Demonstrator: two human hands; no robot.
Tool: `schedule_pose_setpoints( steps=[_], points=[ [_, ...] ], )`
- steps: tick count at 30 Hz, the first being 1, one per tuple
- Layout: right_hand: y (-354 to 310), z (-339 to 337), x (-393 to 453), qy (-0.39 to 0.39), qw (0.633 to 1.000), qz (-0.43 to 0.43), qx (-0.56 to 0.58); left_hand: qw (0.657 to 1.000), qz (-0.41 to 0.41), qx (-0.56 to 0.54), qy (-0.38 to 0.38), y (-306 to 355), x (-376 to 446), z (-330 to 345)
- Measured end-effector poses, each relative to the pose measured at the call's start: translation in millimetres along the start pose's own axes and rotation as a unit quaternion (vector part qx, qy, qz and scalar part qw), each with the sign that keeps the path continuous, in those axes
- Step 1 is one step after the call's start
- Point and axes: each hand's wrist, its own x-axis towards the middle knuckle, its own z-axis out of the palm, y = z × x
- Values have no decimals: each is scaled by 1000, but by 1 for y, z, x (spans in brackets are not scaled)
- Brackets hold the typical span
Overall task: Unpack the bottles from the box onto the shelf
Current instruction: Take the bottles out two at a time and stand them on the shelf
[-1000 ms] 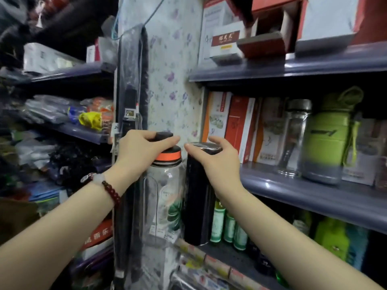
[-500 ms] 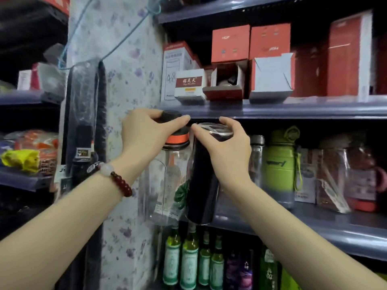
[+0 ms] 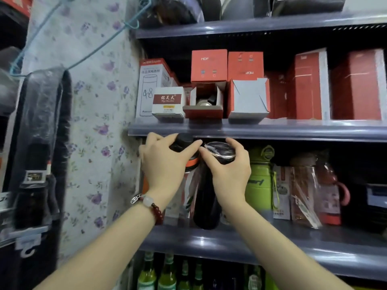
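- The left hand (image 3: 165,164) grips the black screw cap of a clear plastic bottle with an orange collar (image 3: 188,181), fingers and thumb curled round the cap from above.
- The right hand (image 3: 228,170) grips the shiny plastic-wrapped top of a tall black cylindrical bottle (image 3: 206,197), thumb on its left side and fingers round the right.
- The two bottles stand side by side and touching at the left end of the grey middle shelf (image 3: 261,241), the clear one on the left next to the wall, the black one on the right; whether their bases rest fully on the shelf is hidden by the forearms and the shelf lip.
- Both caps sit just under the front edge of the grey shelf above (image 3: 272,130).
- A dark red bead bracelet with a white stone (image 3: 150,204) circles the left wrist.
- Just right of the black bottle stands a lime-green plastic bottle with a loop handle (image 3: 260,176), then plastic-wrapped reddish bottles (image 3: 314,193) further right.
- The shelf above carries red and white cardboard boxes (image 3: 209,65).
- Green glass bottles (image 3: 167,275) stand on the level below.
- The floral-papered wall (image 3: 98,101) lies to the left.
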Motion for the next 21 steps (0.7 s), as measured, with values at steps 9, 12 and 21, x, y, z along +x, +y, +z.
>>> schedule_pose_setpoints(
  steps=[9,12,21],
  points=[
    [27,2,13,-23,999,31,-4,999,-14,-19,-44,-20,8,26],
    [31,2,21,-41,998,46,3,997,-7,-6,-74,-22,14,29],
    [43,3,36,-123,988,80,46,986,-18,11,-164,-33,34,31]
  ],
)
